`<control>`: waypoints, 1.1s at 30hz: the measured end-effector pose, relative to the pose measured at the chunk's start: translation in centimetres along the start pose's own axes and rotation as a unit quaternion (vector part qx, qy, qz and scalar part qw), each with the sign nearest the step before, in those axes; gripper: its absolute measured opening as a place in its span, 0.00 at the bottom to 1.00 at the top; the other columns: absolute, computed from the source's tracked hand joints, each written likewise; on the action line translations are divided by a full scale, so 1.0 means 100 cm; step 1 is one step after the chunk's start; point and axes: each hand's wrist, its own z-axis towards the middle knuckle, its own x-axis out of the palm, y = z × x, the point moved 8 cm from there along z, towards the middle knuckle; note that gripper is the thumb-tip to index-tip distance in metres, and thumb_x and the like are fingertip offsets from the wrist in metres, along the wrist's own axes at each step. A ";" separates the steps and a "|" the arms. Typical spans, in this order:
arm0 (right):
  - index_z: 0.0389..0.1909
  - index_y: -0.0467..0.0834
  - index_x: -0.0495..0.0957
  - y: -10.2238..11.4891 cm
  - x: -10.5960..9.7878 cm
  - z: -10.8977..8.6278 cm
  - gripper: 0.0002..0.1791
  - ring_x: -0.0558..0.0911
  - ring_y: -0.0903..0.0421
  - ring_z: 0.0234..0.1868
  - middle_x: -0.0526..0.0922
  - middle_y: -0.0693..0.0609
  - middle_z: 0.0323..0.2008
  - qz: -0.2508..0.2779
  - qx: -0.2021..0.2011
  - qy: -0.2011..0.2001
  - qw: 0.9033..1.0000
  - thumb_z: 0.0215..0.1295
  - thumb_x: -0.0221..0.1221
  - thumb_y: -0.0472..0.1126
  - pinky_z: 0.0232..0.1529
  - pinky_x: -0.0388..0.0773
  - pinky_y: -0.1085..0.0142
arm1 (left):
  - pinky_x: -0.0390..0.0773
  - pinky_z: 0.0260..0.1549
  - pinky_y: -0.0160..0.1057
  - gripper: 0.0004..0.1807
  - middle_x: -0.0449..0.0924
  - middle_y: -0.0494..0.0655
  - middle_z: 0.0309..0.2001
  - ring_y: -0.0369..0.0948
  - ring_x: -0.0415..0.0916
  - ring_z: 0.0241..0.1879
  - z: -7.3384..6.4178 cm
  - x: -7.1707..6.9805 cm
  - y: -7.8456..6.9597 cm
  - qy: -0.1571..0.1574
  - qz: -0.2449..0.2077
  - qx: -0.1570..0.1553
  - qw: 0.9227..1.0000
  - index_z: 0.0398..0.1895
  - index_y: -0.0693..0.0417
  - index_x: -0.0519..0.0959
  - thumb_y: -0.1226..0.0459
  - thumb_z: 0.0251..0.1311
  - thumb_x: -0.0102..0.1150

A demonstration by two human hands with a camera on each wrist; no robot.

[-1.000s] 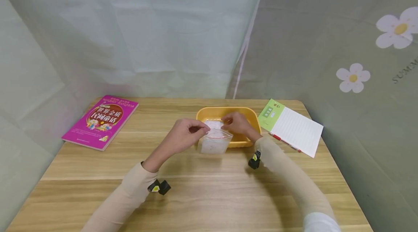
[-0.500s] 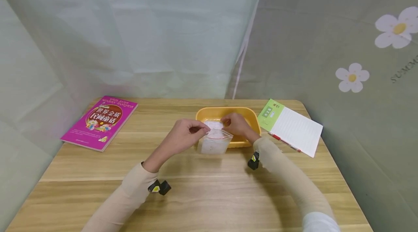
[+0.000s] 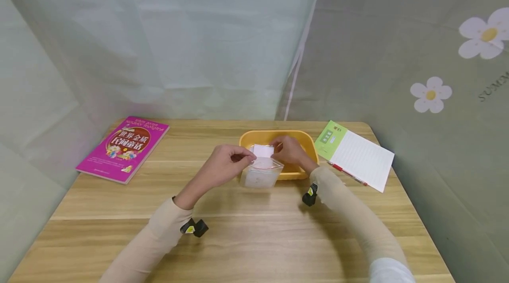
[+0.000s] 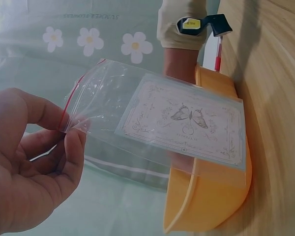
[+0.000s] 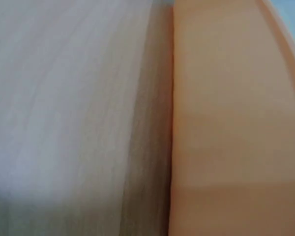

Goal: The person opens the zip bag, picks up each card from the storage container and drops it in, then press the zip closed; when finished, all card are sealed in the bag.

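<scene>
In the head view my left hand [image 3: 230, 163] pinches the top edge of a clear zip bag [image 3: 261, 176], left of its middle. The left wrist view shows the bag's red zip line and, inside it, a pale card [image 4: 187, 120] printed with a butterfly and an ornate border. My right hand [image 3: 289, 150] reaches into a yellow basket [image 3: 311, 150] just behind the bag. Its curled fingertips pinch the right edge of a small white card [image 3: 263, 151]. The right wrist view catches only the basket's side wall [image 5: 236, 113], without the hand.
At the left lies a pink book [image 3: 125, 148]. Right of the basket is an open notepad [image 3: 359, 154] with a green cover strip, and a red pen [image 3: 347, 173] lies along its near edge. Curtains [image 3: 222, 44] hang behind the wooden table [image 3: 254, 239].
The white card by the right fingers now shows as a plain, brighter face standing higher over the basket; before, it looked patterned and flat. My left hand and the bag stay in place.
</scene>
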 end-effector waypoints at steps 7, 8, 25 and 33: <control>0.46 0.38 0.86 -0.001 -0.007 -0.005 0.17 0.87 0.50 0.38 0.87 0.44 0.40 0.057 0.016 -0.007 0.998 0.53 0.74 0.29 0.42 0.84 0.62 | 0.83 0.37 0.39 0.08 0.88 0.42 0.38 0.38 0.82 0.36 -0.001 0.001 0.000 -0.001 -0.001 0.004 1.000 0.41 0.52 0.90 0.64 0.69 0.62; 0.46 0.38 0.86 -0.001 -0.008 -0.006 0.18 0.87 0.50 0.39 0.87 0.43 0.41 0.069 0.021 -0.008 0.997 0.53 0.73 0.29 0.41 0.84 0.63 | 0.83 0.37 0.39 0.08 0.88 0.42 0.38 0.37 0.82 0.36 -0.001 0.001 0.000 0.000 -0.001 0.005 1.000 0.41 0.52 0.90 0.64 0.69 0.62; 0.47 0.38 0.86 0.013 -0.044 -0.025 0.10 0.85 0.50 0.40 0.88 0.44 0.39 0.092 -0.009 -0.062 0.994 0.66 0.68 0.35 0.43 0.84 0.61 | 0.82 0.35 0.38 0.09 0.88 0.43 0.38 0.39 0.81 0.34 0.000 0.001 -0.002 0.001 -0.004 0.009 1.000 0.41 0.55 0.89 0.62 0.69 0.62; 0.46 0.40 0.87 0.030 -0.060 -0.038 0.10 0.86 0.52 0.39 0.89 0.46 0.38 0.077 -0.034 -0.087 0.993 0.66 0.68 0.37 0.40 0.83 0.61 | 0.81 0.34 0.38 0.08 0.88 0.43 0.37 0.39 0.81 0.33 -0.001 0.000 -0.001 -0.002 -0.003 0.005 1.000 0.41 0.55 0.89 0.63 0.68 0.63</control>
